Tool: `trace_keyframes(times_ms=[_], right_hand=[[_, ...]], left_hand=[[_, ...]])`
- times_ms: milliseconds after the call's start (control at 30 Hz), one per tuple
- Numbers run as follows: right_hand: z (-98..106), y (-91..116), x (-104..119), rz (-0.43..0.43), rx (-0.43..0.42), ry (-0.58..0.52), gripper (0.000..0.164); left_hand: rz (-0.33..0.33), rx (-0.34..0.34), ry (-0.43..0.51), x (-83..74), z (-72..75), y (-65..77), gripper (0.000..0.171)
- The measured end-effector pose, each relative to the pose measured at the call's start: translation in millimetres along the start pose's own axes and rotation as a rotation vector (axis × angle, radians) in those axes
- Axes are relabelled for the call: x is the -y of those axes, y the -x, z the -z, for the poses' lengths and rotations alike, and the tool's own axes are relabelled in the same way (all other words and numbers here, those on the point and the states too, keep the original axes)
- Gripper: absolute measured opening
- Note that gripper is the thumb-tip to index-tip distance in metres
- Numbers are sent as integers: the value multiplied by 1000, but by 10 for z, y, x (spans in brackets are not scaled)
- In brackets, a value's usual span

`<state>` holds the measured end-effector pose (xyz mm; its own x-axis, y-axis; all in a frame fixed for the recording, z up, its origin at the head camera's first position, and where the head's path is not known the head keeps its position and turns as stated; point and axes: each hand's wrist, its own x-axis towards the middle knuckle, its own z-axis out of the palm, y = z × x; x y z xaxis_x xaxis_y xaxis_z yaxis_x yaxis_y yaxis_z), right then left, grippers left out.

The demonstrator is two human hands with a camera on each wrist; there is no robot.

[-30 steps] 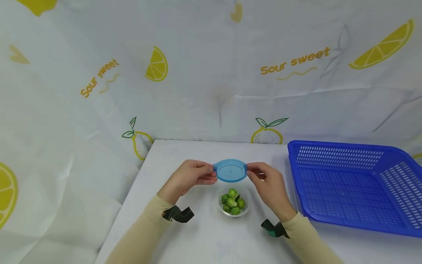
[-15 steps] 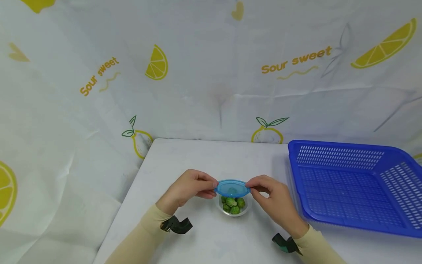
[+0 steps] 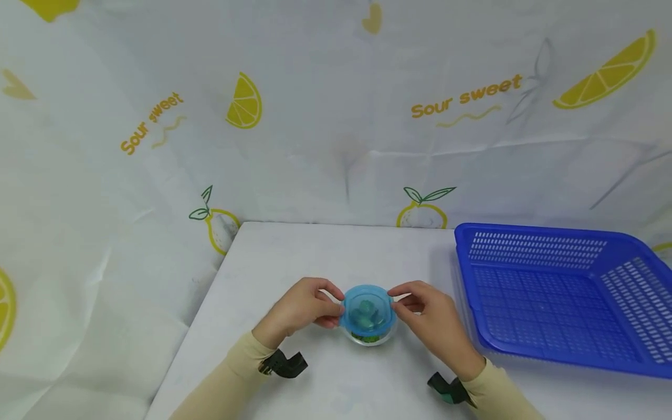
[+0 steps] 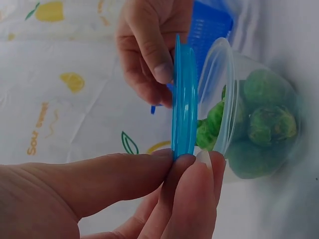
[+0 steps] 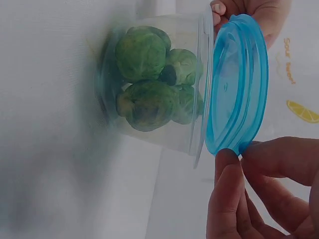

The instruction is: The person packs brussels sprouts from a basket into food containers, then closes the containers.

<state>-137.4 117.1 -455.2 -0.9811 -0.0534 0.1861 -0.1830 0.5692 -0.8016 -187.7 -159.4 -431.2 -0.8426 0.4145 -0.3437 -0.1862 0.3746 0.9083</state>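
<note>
Between both hands is a round translucent blue lid [image 3: 367,309], held just over a clear plastic bowl [image 5: 174,142]. My left hand [image 3: 307,309] pinches its left edge between thumb and fingers; my right hand [image 3: 427,318] pinches the opposite edge. Several Brussels sprouts [image 5: 149,74] fill the bowl, which stands on the white table. In the head view the lid covers most of them. Seen from the right wrist, the lid [image 5: 239,84] is tilted, its lower edge close to the bowl's rim. The left wrist view shows a gap between lid [image 4: 184,99] and rim.
A large blue plastic basket [image 3: 541,344] with slotted walls stands on the table [image 3: 294,245] to the right, near the right forearm. A white cloth [image 3: 315,116] printed with lemons hangs behind the table.
Both hands have brought the blue lid down and toward me, from behind the bowl to right over it. The lid now hides most of the sprouts in the head view.
</note>
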Motion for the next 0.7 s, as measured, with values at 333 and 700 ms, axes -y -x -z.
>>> trace_keyframes(times_ms=[333,700], right_hand=[[-38,-20,10,-82,63,26,23],[-72,-22,-21,-52,50,45,22]], left_hand=[[-9,-32,-92,2,-41,51,27],[-36,-31,-163,4,-63,57,23]])
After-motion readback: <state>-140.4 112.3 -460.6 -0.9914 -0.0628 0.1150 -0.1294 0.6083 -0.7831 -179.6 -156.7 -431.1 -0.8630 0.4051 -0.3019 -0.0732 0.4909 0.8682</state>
